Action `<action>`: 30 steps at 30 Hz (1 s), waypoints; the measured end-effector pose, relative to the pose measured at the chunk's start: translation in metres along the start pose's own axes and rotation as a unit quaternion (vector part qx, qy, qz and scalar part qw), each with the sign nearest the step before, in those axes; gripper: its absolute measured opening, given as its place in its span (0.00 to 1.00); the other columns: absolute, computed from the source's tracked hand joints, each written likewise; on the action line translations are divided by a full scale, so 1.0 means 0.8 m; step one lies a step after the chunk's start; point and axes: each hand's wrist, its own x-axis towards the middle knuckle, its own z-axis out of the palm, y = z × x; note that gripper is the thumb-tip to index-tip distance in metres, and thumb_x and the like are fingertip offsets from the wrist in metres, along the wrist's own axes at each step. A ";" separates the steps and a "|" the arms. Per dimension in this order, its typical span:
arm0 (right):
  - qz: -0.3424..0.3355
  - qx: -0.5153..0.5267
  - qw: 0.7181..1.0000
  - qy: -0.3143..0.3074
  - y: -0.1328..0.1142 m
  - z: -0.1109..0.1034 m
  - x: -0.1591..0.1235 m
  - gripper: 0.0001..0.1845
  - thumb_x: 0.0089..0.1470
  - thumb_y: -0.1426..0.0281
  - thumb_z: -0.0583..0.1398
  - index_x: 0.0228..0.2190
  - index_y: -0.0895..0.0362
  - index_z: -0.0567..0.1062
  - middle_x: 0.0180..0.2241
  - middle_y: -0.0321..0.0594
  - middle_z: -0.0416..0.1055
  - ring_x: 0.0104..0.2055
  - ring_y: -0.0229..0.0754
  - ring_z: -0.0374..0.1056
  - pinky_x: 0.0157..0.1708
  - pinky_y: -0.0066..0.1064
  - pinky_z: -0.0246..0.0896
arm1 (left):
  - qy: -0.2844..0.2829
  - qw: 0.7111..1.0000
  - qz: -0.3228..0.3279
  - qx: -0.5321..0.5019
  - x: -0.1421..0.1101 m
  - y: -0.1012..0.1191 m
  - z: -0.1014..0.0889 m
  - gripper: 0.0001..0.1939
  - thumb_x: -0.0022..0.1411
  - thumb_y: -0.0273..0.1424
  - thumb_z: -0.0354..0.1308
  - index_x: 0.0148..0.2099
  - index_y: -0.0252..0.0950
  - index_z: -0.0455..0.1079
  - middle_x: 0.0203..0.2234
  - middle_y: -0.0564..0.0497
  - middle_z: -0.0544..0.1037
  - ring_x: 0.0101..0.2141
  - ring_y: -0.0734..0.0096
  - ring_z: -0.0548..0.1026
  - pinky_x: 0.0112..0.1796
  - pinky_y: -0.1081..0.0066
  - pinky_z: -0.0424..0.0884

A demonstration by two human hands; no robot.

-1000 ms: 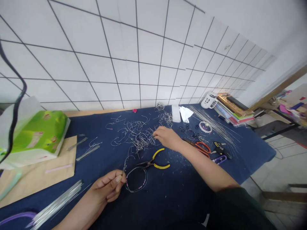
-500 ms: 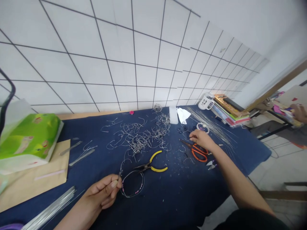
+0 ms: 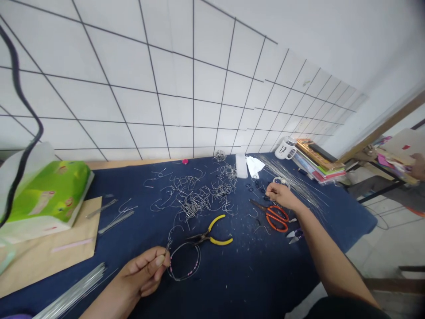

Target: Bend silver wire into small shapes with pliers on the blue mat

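**Left hand pinches a beaded wire ring while the right hand dips among small black loops**

Nearest, the left hand [image 3: 146, 271] is closed, thumb against forefinger, on the wire end of the beaded wire ring [image 3: 191, 273], whose loop spreads just right of the fingertips. A bundle of straight wires [image 3: 75, 292] lies to that hand's left. Just beyond the ring, yellow-handled pliers [image 3: 205, 236] rest open on the counter [image 3: 252, 283].

Farther out, the right hand [image 3: 281, 195] has its fingertips bunched low; whether they grip anything, I cannot tell. Orange scissors [image 3: 268, 209] lie just below it, small black loops [image 3: 249, 188] to its left, and a round dish [image 3: 282, 180] is partly hidden behind it. Beyond stands a white mug [image 3: 285, 149].

A firm, still left pinch should stop the ring twisting; the right fingertips do best coming in from above, clear of the scissor blades.
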 end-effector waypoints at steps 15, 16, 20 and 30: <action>0.044 -0.119 0.991 -0.042 -0.038 0.041 0.044 0.17 0.56 0.65 0.54 0.46 0.59 0.65 0.46 0.43 0.64 0.43 0.41 0.64 0.41 0.40 0.63 | -0.003 0.999 -0.008 0.044 -0.012 0.015 0.006 0.12 0.56 0.39 0.54 0.33 0.35 0.67 0.20 0.56 0.59 0.19 0.81 0.49 0.20 0.77 0.46; 0.044 -0.119 0.991 -0.044 -0.037 0.038 0.043 0.16 0.55 0.65 0.54 0.44 0.59 0.66 0.44 0.43 0.65 0.41 0.41 0.65 0.39 0.38 0.63 | -0.004 0.999 -0.007 0.042 -0.012 0.014 0.005 0.12 0.57 0.39 0.54 0.33 0.34 0.67 0.20 0.56 0.59 0.19 0.81 0.49 0.20 0.77 0.45; 0.035 -0.103 0.994 -0.030 -0.035 0.010 0.031 0.05 0.47 0.73 0.58 0.30 0.60 0.69 0.27 0.37 0.68 0.29 0.36 0.64 0.28 0.27 0.58 | -0.015 0.999 -0.002 0.037 -0.009 0.011 0.003 0.12 0.57 0.39 0.54 0.33 0.34 0.66 0.19 0.57 0.57 0.19 0.82 0.47 0.20 0.77 0.43; -0.112 -0.019 0.993 -0.043 -0.146 -0.011 0.030 0.05 0.41 0.76 0.53 0.24 0.56 0.64 0.23 0.32 0.65 0.24 0.33 0.58 0.24 0.24 0.48 | -0.026 0.999 0.013 0.032 -0.010 0.014 0.006 0.11 0.59 0.37 0.53 0.33 0.33 0.65 0.19 0.57 0.58 0.18 0.83 0.47 0.20 0.75 0.41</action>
